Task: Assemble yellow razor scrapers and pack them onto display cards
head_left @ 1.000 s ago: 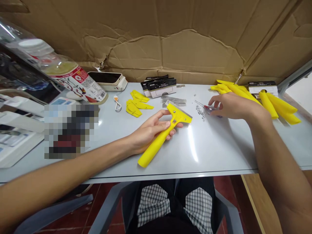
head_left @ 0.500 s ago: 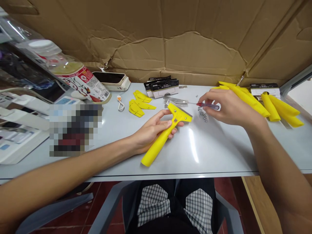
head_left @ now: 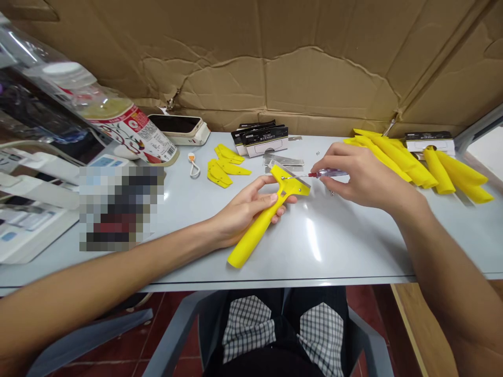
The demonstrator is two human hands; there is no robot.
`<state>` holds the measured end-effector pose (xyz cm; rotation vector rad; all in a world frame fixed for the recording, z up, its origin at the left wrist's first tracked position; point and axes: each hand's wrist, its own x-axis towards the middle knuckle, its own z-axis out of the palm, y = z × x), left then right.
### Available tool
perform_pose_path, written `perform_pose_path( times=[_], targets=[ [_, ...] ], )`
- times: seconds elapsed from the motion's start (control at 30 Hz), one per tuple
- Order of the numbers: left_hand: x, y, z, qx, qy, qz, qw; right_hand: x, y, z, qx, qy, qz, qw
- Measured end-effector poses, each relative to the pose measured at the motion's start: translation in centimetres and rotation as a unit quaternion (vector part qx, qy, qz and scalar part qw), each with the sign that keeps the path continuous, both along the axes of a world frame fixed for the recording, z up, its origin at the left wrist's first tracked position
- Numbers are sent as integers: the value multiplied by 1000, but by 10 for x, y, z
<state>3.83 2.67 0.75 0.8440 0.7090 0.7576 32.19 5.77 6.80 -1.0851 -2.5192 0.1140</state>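
Yellow scraper (head_left: pixel 257 233) in left hand (head_left: pixel 245 209) near table edge (head_left: pixel 275 280)

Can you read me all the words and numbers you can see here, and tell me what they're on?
Nothing can be read for sure.
The black-and-white card packs: small print, too small and blurred to read.
The plastic bottle's label: writing too small to read, plus a barcode whose digits can't be made out.
The white box: dark print, too small to read.
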Motion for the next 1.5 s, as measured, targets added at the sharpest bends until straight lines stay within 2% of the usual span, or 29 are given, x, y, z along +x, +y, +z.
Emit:
perform_pose_path(
  times=[0.17,0.37,0.47,0.67,0.87,1.17,1.33,1.5],
  targets=[
    [0,0,0,2,3,2,1000,-3,-3,-3,26,-1,-16,1000],
    [1,-1,2,-7,9,18,1000,-14,-14,1,126,-3,-19,992],
    [2,-2,4,-10,14,24,1000,-17,-20,6,150,-1,-15,989],
    [4,-3,7,-12,28,34,999,-16,-26,9,128,57,-5,990],
    [4,-3,6,5,25,31,999,-16,-28,9,95,69,-8,993],
    [3,-3,3,16,25,31,999,-21,-26,5,133,99,-4,986],
    [3,-4,2,39,38,25,998,-24,-26,3,153,80,-35,984],
    [3,-4,2,45,35,19,998,-22,-31,9,125,52,-55,989]
  ],
)
